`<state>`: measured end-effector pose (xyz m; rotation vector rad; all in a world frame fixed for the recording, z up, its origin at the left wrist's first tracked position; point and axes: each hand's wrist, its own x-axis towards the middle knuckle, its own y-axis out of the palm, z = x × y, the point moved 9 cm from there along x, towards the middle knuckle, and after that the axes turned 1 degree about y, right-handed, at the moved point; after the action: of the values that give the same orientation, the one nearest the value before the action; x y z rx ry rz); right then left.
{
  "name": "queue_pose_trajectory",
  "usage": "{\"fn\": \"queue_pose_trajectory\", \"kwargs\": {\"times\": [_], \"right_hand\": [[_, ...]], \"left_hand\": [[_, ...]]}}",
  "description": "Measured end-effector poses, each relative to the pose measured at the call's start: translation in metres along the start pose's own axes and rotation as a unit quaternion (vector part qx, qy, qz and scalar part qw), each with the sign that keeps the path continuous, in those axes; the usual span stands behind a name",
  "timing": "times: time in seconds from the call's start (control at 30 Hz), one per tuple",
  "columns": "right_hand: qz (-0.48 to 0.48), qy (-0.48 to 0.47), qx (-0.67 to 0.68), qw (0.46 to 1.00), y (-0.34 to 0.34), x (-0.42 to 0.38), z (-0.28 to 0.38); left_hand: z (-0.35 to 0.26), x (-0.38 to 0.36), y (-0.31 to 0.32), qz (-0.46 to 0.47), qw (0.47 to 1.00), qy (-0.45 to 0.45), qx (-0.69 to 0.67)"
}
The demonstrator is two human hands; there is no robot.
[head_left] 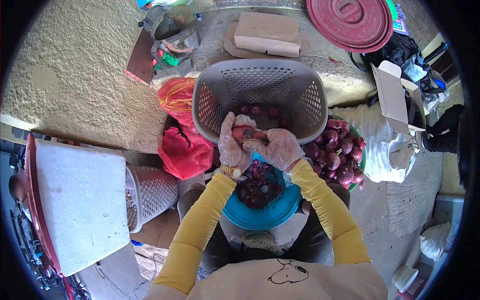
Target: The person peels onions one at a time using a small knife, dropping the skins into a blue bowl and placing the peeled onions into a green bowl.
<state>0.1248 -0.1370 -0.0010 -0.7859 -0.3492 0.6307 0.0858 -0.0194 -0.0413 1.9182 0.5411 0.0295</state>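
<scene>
Both my hands wear clear plastic gloves and meet in front of the grey perforated basket (260, 80). My left hand (233, 145) is closed around a red onion (248, 134), with a watch on that wrist. My right hand (281, 148) grips the same onion from the other side, its fingers partly hiding it. Whether a small tool is among the fingers, I cannot make out. Below them, dark red onion skins (259, 192) lie in a blue basin (262, 220). Several red onions (256, 110) rest on the bottom of the grey basket.
A green-rimmed container (362, 172) heaped with red onions (334, 161) stands at the right. Red mesh sacks (184, 155) lie left of the basket. Farther left are a white foam board (82, 200) and another perforated basket (159, 192). Behind sit a cardboard box (267, 34) and a red lid (350, 22).
</scene>
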Motion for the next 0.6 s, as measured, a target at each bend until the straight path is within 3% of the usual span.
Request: {"fn": "queue_pose_trajectory", "kwargs": {"times": [0.07, 0.1, 0.17, 0.27, 0.37, 0.4, 0.47, 0.6], "right_hand": [[0.028, -0.011, 0.008, 1.0, -0.005, 0.005, -0.006], [0.057, -0.022, 0.017, 0.998, -0.006, 0.006, -0.009], [0.053, -0.061, 0.0, 0.997, -0.022, 0.007, -0.006], [0.046, -0.104, -0.056, 0.992, -0.025, 0.004, -0.006], [0.027, -0.107, -0.119, 0.987, -0.02, 0.004, -0.005], [0.015, -0.107, -0.144, 0.984, -0.021, 0.004, -0.004], [0.013, -0.098, -0.135, 0.986, -0.028, 0.003, 0.004], [-0.022, -0.076, -0.099, 0.992, -0.03, 0.0, 0.009]], "left_hand": [[0.009, 0.002, 0.015, 0.08, 0.992, -0.092, -0.02], [0.004, 0.001, 0.022, 0.08, 0.992, -0.092, -0.02], [0.013, -0.011, 0.026, -0.006, 0.975, -0.214, 0.053], [0.023, -0.011, 0.011, 0.039, 0.962, -0.261, 0.073], [0.031, 0.002, -0.016, 0.053, 0.973, -0.213, 0.076], [0.031, -0.006, -0.005, 0.053, 0.973, -0.213, 0.076], [0.009, -0.023, 0.028, 0.06, 0.983, -0.12, 0.126], [0.03, 0.003, -0.003, 0.061, 0.984, -0.166, 0.007]]}}
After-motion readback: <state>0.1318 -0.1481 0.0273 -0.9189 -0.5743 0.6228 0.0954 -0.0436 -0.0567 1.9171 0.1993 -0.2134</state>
